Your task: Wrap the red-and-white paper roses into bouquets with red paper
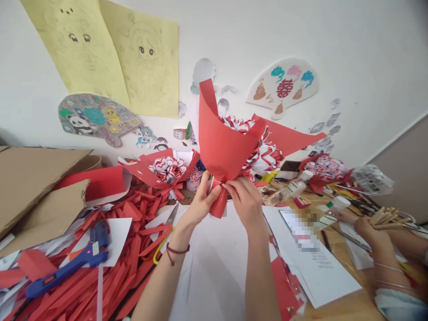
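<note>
A paper-flower bouquet (225, 154), wrapped in red paper with red-and-white folded blooms, stands upright in front of me. My left hand (203, 197) is closed round its gathered neck, thumb across the front. My right hand (245, 198) pinches at the same neck from the other side, fingertips by a thin light band there. What lies between those right fingertips is too small to make out. The red paper tail (219, 208) pokes out below both hands. Beneath them lies a white paper sheet (214, 276).
Left are a blue hot glue gun (96, 249), scissors (172, 214), red paper strips (113, 285) and cardboard (40, 178). Other bouquets (169, 169) stand by the wall. A phone (297, 229) lies right; beyond it another person's hand (366, 229) is near wooden sticks (389, 218).
</note>
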The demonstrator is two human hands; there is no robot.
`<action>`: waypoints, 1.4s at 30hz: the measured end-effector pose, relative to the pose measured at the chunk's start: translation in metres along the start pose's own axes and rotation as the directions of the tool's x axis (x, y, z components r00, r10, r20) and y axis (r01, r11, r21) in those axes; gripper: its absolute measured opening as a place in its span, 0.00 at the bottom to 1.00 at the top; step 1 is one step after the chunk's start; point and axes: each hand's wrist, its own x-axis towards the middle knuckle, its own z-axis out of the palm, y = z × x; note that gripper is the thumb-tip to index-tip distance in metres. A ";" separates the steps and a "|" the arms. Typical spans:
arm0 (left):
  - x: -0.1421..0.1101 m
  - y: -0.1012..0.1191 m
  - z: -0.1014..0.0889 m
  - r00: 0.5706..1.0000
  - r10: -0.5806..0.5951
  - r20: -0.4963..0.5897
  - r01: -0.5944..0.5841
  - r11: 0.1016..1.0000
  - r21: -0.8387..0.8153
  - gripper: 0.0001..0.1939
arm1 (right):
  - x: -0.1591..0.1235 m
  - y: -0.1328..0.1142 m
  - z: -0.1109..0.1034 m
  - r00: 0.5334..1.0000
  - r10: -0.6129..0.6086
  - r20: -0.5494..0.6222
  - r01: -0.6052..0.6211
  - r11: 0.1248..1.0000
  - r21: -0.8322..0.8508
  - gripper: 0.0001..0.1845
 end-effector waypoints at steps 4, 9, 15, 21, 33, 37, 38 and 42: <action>-0.001 0.003 0.002 1.000 0.019 -0.015 -0.019 1.000 0.019 0.30 | 0.000 -0.001 0.000 0.999 -0.030 -0.045 0.028 0.999 -0.027 0.05; -0.003 0.010 0.006 0.999 0.047 0.018 -0.047 0.999 -0.015 0.28 | -0.001 -0.002 -0.001 0.989 -0.105 -0.108 0.095 0.991 -0.094 0.05; -0.006 0.012 0.008 0.999 0.039 0.013 -0.039 0.999 0.005 0.27 | -0.003 -0.002 0.000 0.974 -0.151 -0.167 0.127 0.981 -0.146 0.05; -0.009 0.015 0.011 0.995 0.082 0.061 -0.080 0.996 -0.039 0.28 | -0.005 -0.001 -0.004 0.953 -0.205 -0.222 0.169 0.971 -0.172 0.06; -0.012 0.015 0.012 0.993 0.073 0.091 -0.061 0.989 -0.133 0.31 | -0.003 -0.004 -0.013 0.949 0.178 -0.260 -0.138 0.976 0.168 0.04; -0.010 0.011 0.008 0.994 0.054 0.098 -0.035 0.983 -0.182 0.31 | -0.009 0.015 -0.016 0.888 0.459 -0.032 -0.368 0.750 0.550 0.11; -0.010 0.010 0.007 0.994 0.043 0.103 -0.023 0.982 -0.189 0.31 | -0.010 0.019 -0.016 0.872 0.485 0.061 -0.422 0.685 0.593 0.13; -0.009 0.004 0.008 0.996 0.007 0.092 0.013 0.978 -0.207 0.33 | -0.013 0.022 -0.011 0.853 0.422 0.307 -0.513 0.571 0.641 0.22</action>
